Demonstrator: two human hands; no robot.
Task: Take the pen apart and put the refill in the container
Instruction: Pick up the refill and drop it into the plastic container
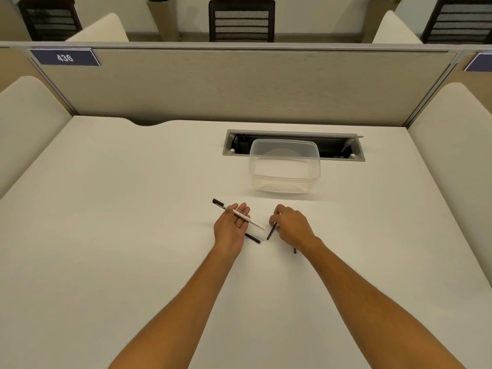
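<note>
**Pen parts in both hands, tub waiting behind**

Two bare forearms reach in from the near edge over a white desk (pixel 106 235). A small dark piece (pixel 295 250) shows on the desk just under the right wrist; what it is cannot be told.

The left hand (pixel 231 227) lies palm up with its fingers spread loose, not clasped. Across its fingers rests a white pen barrel (pixel 246 218) with a black end (pixel 217 201) pointing away to the left. A thin dark rod (pixel 253 238) sticks out from under the same hand toward the right; whether it is the refill or another part is not clear.

The right hand (pixel 291 226) is palm down, fingers curled, pinching the top of a short dark stick (pixel 271 231) that slants down to the desk. This too may be the refill; the view is too small to say.

Beyond the hands, well apart from them, stands a clear plastic tub (pixel 284 179), lidless and with nothing seen inside. Just behind it a cable slot (pixel 292 133) is cut into the desk. Farther back runs a grey divider (pixel 239 83) with a blue tag reading 436 (pixel 64 57), and past that, dark chairs (pixel 241 21).
</note>
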